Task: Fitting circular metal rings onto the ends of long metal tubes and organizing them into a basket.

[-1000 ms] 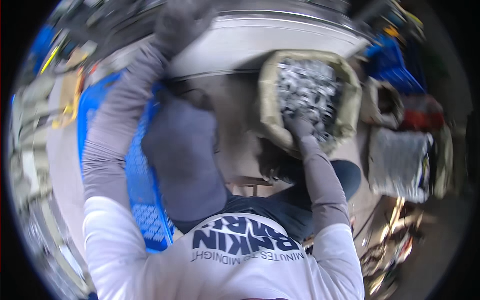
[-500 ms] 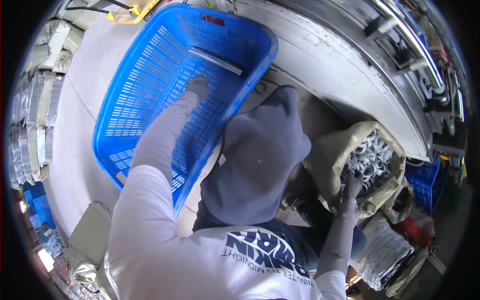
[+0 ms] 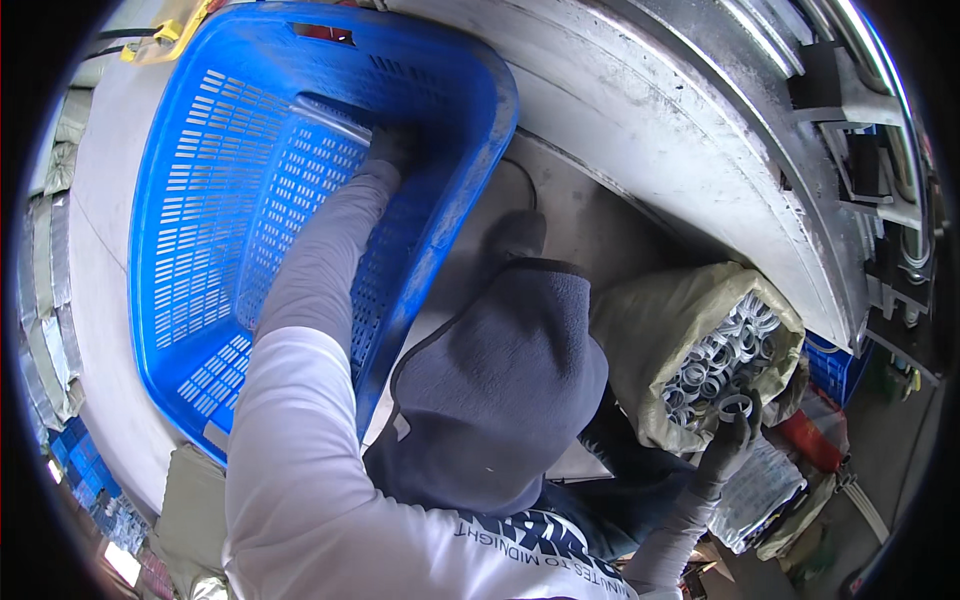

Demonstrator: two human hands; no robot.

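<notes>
My gloved left hand (image 3: 392, 150) reaches deep into a blue slotted plastic basket (image 3: 205, 225). It covers the right end of a long, silvery bar-like piece (image 3: 335, 118) lying at the basket's far end. Shadow hides those fingers, so I cannot tell whether they grip it. At the right, my gloved right hand (image 3: 728, 445) is closed on a light grey ring (image 3: 735, 406). That hand is at the near rim of an olive woven sack (image 3: 640, 350). Many similar loose rings (image 3: 715, 362) fill the sack's mouth.
A grey fleece cloth (image 3: 500, 380) covers my lap between basket and sack. Beyond runs the pale metal side of a machine (image 3: 640, 130), with steel bars at the right. Wrapped bundles (image 3: 50, 290) are stacked at the left. Another blue crate (image 3: 828, 365) stands behind the sack.
My left hand has moved farther into the basket, onto the bar's right end. My right hand has drawn back from among the rings to the sack's rim, now with one ring. The view has shifted.
</notes>
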